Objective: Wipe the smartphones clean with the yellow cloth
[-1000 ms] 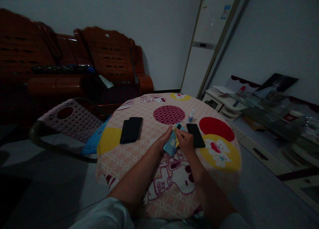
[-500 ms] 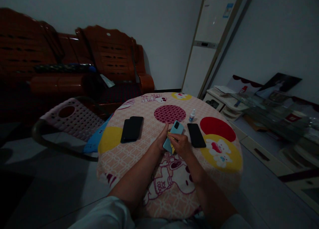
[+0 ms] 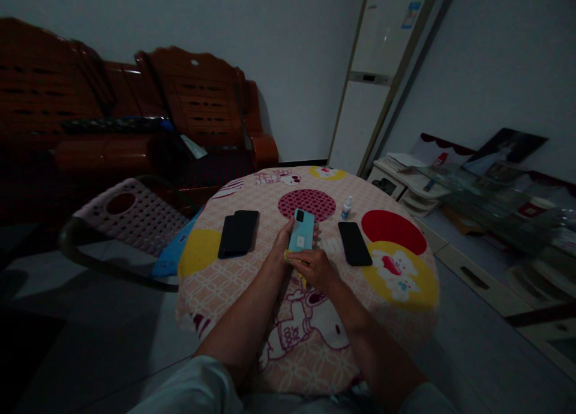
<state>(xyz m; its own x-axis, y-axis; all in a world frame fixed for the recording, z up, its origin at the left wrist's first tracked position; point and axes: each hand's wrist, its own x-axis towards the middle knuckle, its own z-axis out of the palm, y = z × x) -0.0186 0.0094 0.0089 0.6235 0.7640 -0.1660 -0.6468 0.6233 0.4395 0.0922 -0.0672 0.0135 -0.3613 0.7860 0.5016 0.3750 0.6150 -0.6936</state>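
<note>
A light-blue smartphone (image 3: 304, 229) rests back side up in my left hand (image 3: 282, 239), whose fingers wrap round it from beneath and show at its right edge. Pinched in my right hand (image 3: 317, 267) is a yellow cloth (image 3: 303, 278), held at the phone's lower end. Part of the cloth is hidden under my fingers. To the right lies a black smartphone (image 3: 355, 244), flat on the table. Behind it a small white spray bottle (image 3: 346, 208) stands upright. Two dark, flat phone-like devices (image 3: 238, 234) lie overlapping on the left.
A patterned cloth covers the round table (image 3: 252, 282). A woven chair (image 3: 135, 216) stands at its left, and a wooden sofa (image 3: 198, 114) behind. On the right is a low cabinet (image 3: 463, 270) with a glass top and clutter. A tall white air conditioner (image 3: 360, 114) fills the corner.
The phone has turned from a rightward slant to nearly upright and shifted slightly left. My right hand has moved with the cloth from the phone's middle down to its lower left end.
</note>
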